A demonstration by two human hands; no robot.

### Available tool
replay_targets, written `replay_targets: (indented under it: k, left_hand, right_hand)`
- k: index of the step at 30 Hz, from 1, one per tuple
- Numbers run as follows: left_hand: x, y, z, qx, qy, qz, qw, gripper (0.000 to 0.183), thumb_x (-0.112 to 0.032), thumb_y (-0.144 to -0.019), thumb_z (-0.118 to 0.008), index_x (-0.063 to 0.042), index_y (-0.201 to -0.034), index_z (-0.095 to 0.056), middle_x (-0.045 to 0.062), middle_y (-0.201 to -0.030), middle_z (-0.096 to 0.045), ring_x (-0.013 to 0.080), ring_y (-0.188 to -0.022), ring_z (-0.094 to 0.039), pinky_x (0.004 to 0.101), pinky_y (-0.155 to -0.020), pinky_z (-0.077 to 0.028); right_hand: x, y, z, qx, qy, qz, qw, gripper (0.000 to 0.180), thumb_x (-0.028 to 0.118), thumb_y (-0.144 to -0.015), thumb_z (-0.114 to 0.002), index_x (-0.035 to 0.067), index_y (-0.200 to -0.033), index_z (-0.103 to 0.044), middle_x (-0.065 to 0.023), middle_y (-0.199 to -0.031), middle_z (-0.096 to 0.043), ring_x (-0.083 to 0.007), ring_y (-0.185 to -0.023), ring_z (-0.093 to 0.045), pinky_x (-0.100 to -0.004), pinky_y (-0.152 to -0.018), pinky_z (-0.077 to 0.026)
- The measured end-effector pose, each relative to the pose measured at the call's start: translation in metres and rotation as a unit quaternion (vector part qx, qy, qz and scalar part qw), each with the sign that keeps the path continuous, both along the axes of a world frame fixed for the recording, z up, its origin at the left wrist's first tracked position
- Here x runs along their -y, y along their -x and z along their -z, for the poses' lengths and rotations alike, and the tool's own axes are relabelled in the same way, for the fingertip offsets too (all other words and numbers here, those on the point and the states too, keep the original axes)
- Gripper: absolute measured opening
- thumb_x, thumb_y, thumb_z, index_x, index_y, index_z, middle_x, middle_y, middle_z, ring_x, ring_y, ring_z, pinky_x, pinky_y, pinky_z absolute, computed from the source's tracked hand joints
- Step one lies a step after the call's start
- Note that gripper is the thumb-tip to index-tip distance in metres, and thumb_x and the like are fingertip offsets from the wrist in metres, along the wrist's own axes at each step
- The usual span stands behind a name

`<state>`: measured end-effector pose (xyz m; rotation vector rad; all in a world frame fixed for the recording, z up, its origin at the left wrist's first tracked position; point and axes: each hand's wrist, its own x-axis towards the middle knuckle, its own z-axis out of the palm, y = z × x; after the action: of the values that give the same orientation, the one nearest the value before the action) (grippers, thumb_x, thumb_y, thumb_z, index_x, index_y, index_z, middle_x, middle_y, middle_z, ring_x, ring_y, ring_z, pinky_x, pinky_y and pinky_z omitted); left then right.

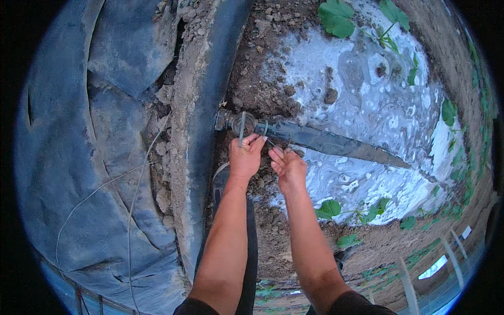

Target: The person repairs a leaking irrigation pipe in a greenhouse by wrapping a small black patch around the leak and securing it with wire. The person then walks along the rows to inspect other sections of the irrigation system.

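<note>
A flat black hose [327, 138] joins a fitting with a round valve body [248, 126], which comes off a thick dark pipe [210, 90]. Looped around the hose's near end is a thin greenish wire or tie [266, 125]. My left hand [245, 156] pinches this tie just below the hose, thumb and forefinger together. Beside it on the right, my right hand [290, 167] grips a thin end of the same tie, its fingers curled. Above my left hand, a narrow pale strip [242, 126] crosses the valve; whether it is a handle cannot be told.
Foamy grey-white water [366, 86] pools on both sides of the hose, with leafy green plants [336, 17] around it. Dark sheeting [59, 157] covers the left, where a loose thin cord [132, 204] lies. Bare soil [271, 236] surrounds my feet.
</note>
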<state>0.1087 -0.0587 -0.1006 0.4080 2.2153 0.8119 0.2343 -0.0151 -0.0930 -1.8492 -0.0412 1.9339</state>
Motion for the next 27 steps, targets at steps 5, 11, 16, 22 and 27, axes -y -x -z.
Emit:
replay_targets:
  k: [5,11,16,22,27]
  left_hand:
    - [-0.003,-0.003,-0.003,-0.080,0.015,-0.014,0.997,0.022,-0.022,-0.080,-0.072,0.000,-0.082,-0.072,0.016,-0.062,-0.063,0.0304,-0.057,-0.059,0.0413,-0.058,-0.046]
    - [-0.022,-0.023,-0.013,-0.101,0.023,-0.112,0.988,0.021,-0.017,-0.079,-0.072,0.003,-0.086,-0.072,0.019,-0.064,-0.064,0.0306,-0.058,-0.061,0.0416,-0.061,-0.048]
    - [-0.029,-0.034,0.005,0.042,-0.041,-0.226,0.972,0.011,-0.005,-0.086,-0.066,0.006,-0.087,-0.070,0.008,-0.069,-0.067,0.0185,-0.061,-0.061,0.0332,-0.063,-0.049]
    - [-0.035,-0.040,0.014,0.196,-0.213,-0.385,0.876,0.016,-0.009,-0.085,-0.065,0.005,-0.079,-0.070,0.006,-0.064,-0.068,0.0128,-0.058,-0.061,0.0308,-0.059,-0.048]
    - [-0.029,-0.038,-0.002,0.036,-0.005,-0.257,0.966,0.014,-0.004,-0.082,-0.068,0.009,-0.086,-0.068,0.003,-0.072,-0.065,0.0084,-0.064,-0.056,0.0266,-0.062,-0.047]
  right_hand:
    - [-0.068,-0.006,-0.083,0.191,-0.034,-0.512,0.837,0.033,0.027,-0.094,-0.065,-0.005,-0.088,-0.064,-0.0154,-0.080,-0.071,-0.0177,-0.061,-0.069,-0.0284,-0.051,-0.050]
    - [-0.156,0.061,-0.074,0.232,-0.422,-0.659,0.578,0.039,0.035,-0.094,-0.059,0.003,-0.076,-0.072,-0.0157,-0.072,-0.067,-0.0327,-0.069,-0.066,-0.0402,-0.068,-0.052]
    - [-0.163,0.100,-0.013,0.032,-0.065,-0.879,0.471,0.052,0.040,-0.101,-0.044,0.002,-0.079,-0.072,-0.0140,-0.078,-0.071,-0.0282,-0.069,-0.069,-0.0427,-0.067,-0.056]
    - [-0.161,0.123,-0.011,-0.037,0.114,-0.781,0.613,0.037,0.026,-0.098,-0.048,-0.001,-0.091,-0.072,-0.0137,-0.081,-0.072,-0.0197,-0.070,-0.070,-0.0315,-0.067,-0.056]
    - [-0.149,0.107,0.016,0.083,-0.052,-0.759,0.644,0.017,0.009,-0.086,-0.060,-0.002,-0.091,-0.072,-0.0117,-0.084,-0.072,-0.0186,-0.076,-0.069,-0.0304,-0.068,-0.054]
